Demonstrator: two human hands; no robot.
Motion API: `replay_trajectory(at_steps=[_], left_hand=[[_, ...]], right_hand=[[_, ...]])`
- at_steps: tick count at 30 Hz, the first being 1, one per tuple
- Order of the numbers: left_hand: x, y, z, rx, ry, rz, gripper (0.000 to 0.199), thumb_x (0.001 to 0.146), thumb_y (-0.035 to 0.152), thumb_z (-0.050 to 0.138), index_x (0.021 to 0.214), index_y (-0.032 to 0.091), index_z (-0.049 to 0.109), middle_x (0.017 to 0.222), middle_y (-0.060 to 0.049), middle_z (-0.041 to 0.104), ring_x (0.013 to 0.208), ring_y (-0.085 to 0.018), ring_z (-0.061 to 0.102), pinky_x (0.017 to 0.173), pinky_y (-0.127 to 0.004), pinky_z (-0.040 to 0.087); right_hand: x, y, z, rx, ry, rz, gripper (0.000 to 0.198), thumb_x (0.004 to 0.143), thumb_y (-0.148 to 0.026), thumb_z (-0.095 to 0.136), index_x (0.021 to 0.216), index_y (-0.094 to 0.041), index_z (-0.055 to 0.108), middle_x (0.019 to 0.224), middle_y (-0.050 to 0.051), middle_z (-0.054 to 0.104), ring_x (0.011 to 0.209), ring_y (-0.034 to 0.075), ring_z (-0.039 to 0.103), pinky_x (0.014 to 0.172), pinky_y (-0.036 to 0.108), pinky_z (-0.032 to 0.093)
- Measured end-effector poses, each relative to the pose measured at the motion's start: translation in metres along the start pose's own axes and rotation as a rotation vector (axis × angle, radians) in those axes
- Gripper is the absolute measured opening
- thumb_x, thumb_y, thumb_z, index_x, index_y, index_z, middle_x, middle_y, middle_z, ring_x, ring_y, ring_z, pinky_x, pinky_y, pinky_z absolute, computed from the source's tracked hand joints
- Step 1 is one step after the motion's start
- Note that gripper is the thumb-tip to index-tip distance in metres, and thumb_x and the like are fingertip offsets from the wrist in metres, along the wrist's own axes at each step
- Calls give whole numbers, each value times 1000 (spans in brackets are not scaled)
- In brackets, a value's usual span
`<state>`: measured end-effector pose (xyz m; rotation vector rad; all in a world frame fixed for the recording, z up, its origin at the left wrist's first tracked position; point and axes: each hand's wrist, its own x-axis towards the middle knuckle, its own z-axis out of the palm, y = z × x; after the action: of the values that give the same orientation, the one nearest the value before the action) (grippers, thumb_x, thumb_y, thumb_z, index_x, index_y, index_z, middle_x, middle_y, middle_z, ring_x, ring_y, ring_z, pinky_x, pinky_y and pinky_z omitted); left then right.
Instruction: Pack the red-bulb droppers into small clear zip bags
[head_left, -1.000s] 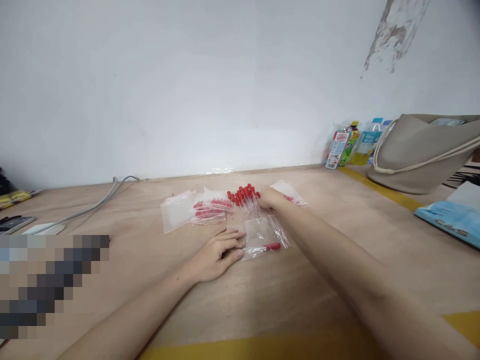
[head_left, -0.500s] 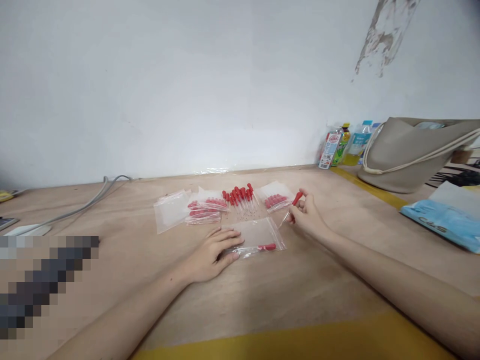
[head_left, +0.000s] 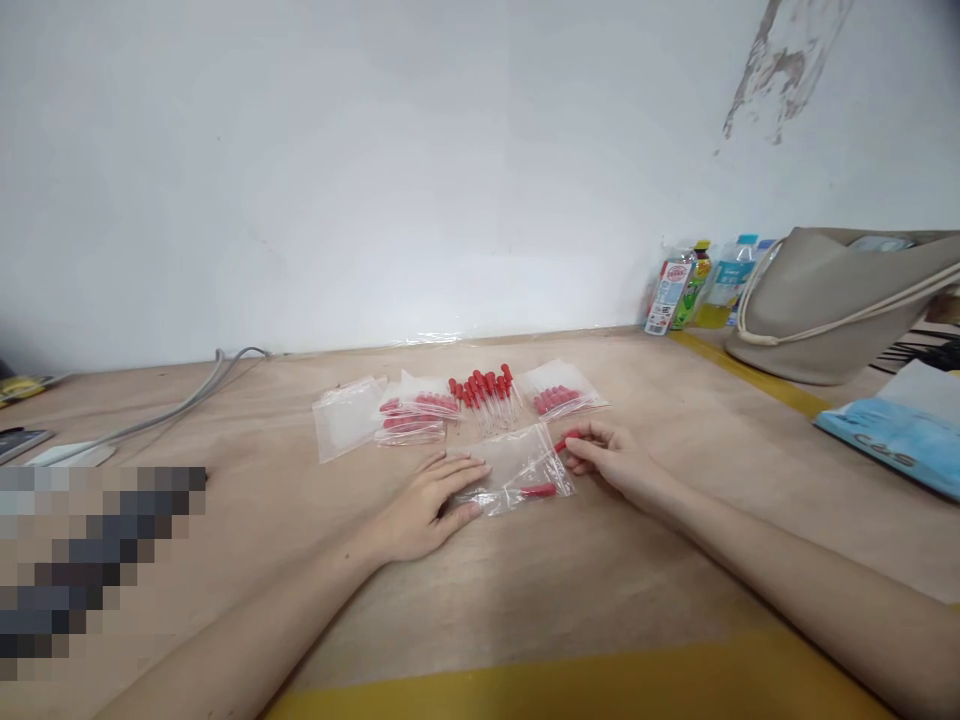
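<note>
My left hand [head_left: 439, 500] lies flat, fingers spread, on the left end of a clear zip bag [head_left: 510, 455]. Inside that bag is one dropper with a red bulb [head_left: 538, 490]. Between thumb and fingers, my right hand [head_left: 611, 460] pinches a second dropper by its red bulb [head_left: 568, 440]. Its thin clear tube points left, at the bag's open right end; the tip seems to be within the mouth. Behind the bag lies a loose pile of red-bulbed droppers [head_left: 484, 385].
Filled bags of droppers lie left [head_left: 412, 415] and right [head_left: 559, 395] of the pile, beside flat bags [head_left: 349, 415]. A grey cable [head_left: 187, 400] runs at left. Bottles [head_left: 720, 285], a carton [head_left: 667, 297], a grey bag [head_left: 832, 310] and a blue tissue pack [head_left: 892, 430] stand at right.
My right hand has moved left and down, bringing the dropper from upright-tilted beside the bag to nearly level at its mouth. My left hand has stayed on the bag.
</note>
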<state>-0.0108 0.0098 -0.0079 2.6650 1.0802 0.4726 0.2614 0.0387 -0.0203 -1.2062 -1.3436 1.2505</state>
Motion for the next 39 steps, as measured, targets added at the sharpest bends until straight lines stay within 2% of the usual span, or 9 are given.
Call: replay_trajectory(at_steps=[4,7,13,18,24,27,31,35,39], left_hand=[[0,1,-1,4,-5,-3,41,90,35,43,130,26,40,132,-4,45,123,-21,37,105,-44,26],[0,2,-1,6,-12,-6,41,90,36,42,130,26,41,131,-5,46,123,-21,38,105,-44,26],[0,2,-1,16,-8,-16,41,90,36,44,129,26,42,131,-5,46,123,-22,38,105,-45,25],[1,-1,0,-6,0,-9,40,90,36,44,129,27,43,131,-3,46,123,-22,38,106,-45,25],[2,-3,1,18,-33,0,38,91,36,41,128,28,45,134,-3,43,127,-22,33,106,-45,23],[2,-4,1,35,-67,25,38,93,36,37,130,29,41,136,-2,41,128,-21,31,107,-45,21],[2,-5,0,53,-101,18,39,94,37,33,132,30,38,138,-1,37,130,-20,27,108,-46,16],[1,-3,0,51,-116,1,38,96,36,28,133,31,36,139,0,34,131,-18,25,108,-47,13],[0,-3,0,57,-105,2,40,94,39,31,133,31,35,139,-1,35,130,-19,27,108,-47,13]], right_hand=[[5,2,-17,-471,-202,-252,21,67,-34,62,80,-18,67,60,-1,52,52,9,41,48,23,33],[6,1,-19,-596,-234,-361,21,69,-33,60,84,-21,70,66,0,53,54,9,40,49,22,32],[1,1,-4,-381,-305,-254,33,68,-38,63,93,-16,66,68,1,59,55,10,47,53,24,37],[6,1,-9,-197,-442,-139,41,68,-40,62,100,-14,60,88,7,66,77,15,59,71,30,45],[35,-18,-15,-569,12,-316,21,71,-29,56,84,-15,66,78,5,67,66,14,58,62,25,43],[60,-29,-4,-872,127,-358,18,73,-23,51,74,-18,68,74,3,67,67,13,57,63,23,40],[97,-34,20,-1198,244,-143,22,75,-30,49,74,-18,68,83,7,68,84,19,59,75,29,38],[129,-30,37,-1219,326,-12,33,78,-38,46,83,-13,67,91,16,65,91,27,58,82,40,33],[143,-26,40,-1185,345,73,30,76,-35,48,90,-14,66,94,16,65,92,28,59,81,42,34]])
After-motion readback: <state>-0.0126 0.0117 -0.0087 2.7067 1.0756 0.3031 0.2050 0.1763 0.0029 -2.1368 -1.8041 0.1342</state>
